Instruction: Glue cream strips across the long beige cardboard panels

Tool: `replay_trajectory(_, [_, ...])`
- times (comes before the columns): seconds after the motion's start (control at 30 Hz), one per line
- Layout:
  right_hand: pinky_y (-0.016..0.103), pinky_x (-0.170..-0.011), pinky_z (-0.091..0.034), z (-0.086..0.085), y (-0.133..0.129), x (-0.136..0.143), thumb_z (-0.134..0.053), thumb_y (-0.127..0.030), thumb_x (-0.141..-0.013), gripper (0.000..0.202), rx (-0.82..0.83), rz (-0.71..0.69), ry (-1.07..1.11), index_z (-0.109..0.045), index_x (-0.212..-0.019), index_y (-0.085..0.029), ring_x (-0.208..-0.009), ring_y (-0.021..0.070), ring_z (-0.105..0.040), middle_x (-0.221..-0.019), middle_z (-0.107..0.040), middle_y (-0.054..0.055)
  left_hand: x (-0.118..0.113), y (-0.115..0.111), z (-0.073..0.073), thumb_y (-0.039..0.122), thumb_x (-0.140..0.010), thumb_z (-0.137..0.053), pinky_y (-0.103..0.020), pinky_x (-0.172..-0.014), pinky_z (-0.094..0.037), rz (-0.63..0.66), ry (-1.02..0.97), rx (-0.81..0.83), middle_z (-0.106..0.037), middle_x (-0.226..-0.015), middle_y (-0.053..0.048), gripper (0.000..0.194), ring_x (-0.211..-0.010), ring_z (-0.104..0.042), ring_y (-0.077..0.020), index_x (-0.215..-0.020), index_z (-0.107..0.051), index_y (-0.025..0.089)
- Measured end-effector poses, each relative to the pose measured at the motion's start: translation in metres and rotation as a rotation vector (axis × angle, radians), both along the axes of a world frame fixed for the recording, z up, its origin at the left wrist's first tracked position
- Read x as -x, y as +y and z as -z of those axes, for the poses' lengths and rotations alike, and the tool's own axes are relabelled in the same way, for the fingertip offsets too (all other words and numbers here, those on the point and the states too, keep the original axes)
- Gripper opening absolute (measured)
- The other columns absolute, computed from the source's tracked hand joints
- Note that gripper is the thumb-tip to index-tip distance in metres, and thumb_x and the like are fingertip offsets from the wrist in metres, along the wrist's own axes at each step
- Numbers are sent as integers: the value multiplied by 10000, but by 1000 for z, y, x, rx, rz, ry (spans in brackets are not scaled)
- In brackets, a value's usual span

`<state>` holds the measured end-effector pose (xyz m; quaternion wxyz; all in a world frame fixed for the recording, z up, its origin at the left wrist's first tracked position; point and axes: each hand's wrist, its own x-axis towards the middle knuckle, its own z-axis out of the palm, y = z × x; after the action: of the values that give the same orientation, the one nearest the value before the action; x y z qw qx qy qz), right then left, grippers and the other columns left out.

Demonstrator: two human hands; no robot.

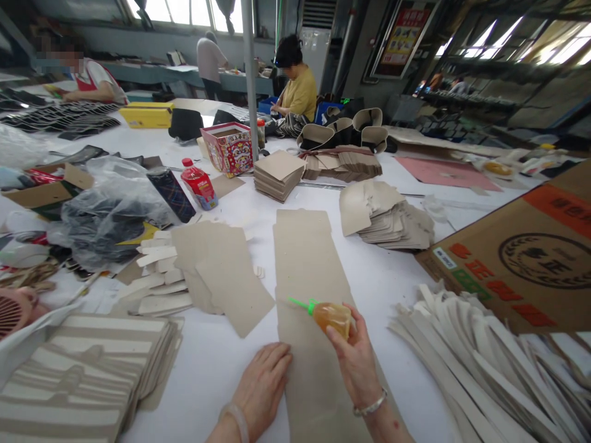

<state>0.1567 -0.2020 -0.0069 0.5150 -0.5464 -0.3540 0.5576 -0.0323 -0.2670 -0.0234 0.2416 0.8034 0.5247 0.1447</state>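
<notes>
Here our left hand [264,384] lies palm down, fingers side by side, its fingertips on the left edge of the long card sheet [307,264]. Our right hand [357,357] has the amber squeeze bottle [333,317] gripped between thumb and fingers, and there's its green nozzle [300,304], pointing left above that same sheet, which runs away from us along the white table [203,363].

Out to the left of our left hand we've got a stack of striped pieces [83,375]; across to the right of our right hand, a heap of pale strips [466,344] fans out. Just beyond our left hand, loose card pieces [221,264] overlap, and beyond our right hand sits a fanned card pile [392,215], with a big printed carton [530,264] tilted to its right.

Farther off, past the sheet's far end, we see a square card stack [278,174], then a red bottle [199,184] and a patterned box [229,149] to its left. Beyond them, a person in yellow [300,86] is looking down.
</notes>
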Motion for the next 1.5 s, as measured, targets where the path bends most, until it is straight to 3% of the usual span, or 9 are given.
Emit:
replay_trajectory(0.17, [383,-882,-464,-5,-36,-34,-697,-285,-653,646,24,-86,-180,-370,-1209,-248,-975,232,-582,-1112,-572,66,-6,-23,-12,64,-759,-406,-372,-971,-426,107,-30,-5,-552,-1181,-58,364,-1098,-496,-188,-1077,-518,200])
replay_trajectory(0.33, [369,-914,-452,4,-69,-42,-673,-226,-663,580,-49,-184,-409,-423,-1185,-268,-1063,234,-532,-1187,-525,53,-11,-34,-7,72,-748,-432,-380,-976,-423,141,-6,28,-558,-1168,-65,366,-1090,-505,-195,-1081,-518,195])
replay_trajectory(0.6, [413,-1016,-355,5,-70,-30,-505,-21,-643,592,-387,-332,-640,-506,-1174,-285,-1158,230,-454,-1205,-524,23,-12,-40,11,71,-762,-431,-393,-977,-424,100,14,3,-556,-1177,-48,369,-1099,-500,-188,-1092,-520,210])
replay_trajectory(0.8, [412,-993,-387,1,-77,-36,-449,8,-617,637,-427,-361,-634,-522,-1177,-286,-1161,232,-457,-1217,-521,25,-12,-44,14,86,-779,-437,-373,-959,-447,76,-10,-81,-572,-1158,-45,340,-1083,-517,-176,-1078,-538,212])
replay_trajectory(0.97, [400,-972,-407,6,-78,-22,-588,-89,-644,523,-241,-260,-512,-530,-1137,-254,-1105,243,-506,-1168,-559,45,-11,-43,15,102,-802,-417,-388,-961,-442,93,5,-79,-563,-1177,-59,340,-1095,-510,-183,-1107,-528,204])
replay_trajectory(1.07, [393,-877,-479,4,-74,-14,-659,-229,-667,590,-17,-80,-269,-415,-1205,-227,-982,236,-582,-1103,-591,70,-9,-43,11,115,-807,-417,-401,-972,-431,106,4,-47,-545,-1203,-65,329,-1121,-488,-189,-1109,-523,194])
replay_trajectory(1.17, [397,-860,-481,-4,-77,-21,-649,-291,-702,626,75,4,-96,-338,-1243,-235,-950,222,-597,-1069,-607,64,-9,-48,1,123,-809,-410,-407,-977,-421,121,-30,-18,-541,-1204,-70,316,-1130,-477,-190,-1094,-530,192])
replay_trajectory(1.33, [381,-862,-480,-18,-108,-51,-694,-288,-658,680,119,-12,-176,-352,-1244,-248,-968,229,-593,-1103,-593,67,-12,-71,-13,107,-804,-388,-396,-971,-418,196,-129,12,-564,-1155,-78,307,-1094,-497,-184,-1055,-547,185])
replay_trajectory(1.5, [350,-888,-475,-13,-147,-63,-714,-257,-622,603,82,-71,-375,-452,-1165,-263,-1037,235,-557,-1157,-568,49,-16,-87,-15,130,-808,-414,-362,-970,-420,222,-137,45,-579,-1120,-63,273,-1079,-500,-170,-1039,-550,185])
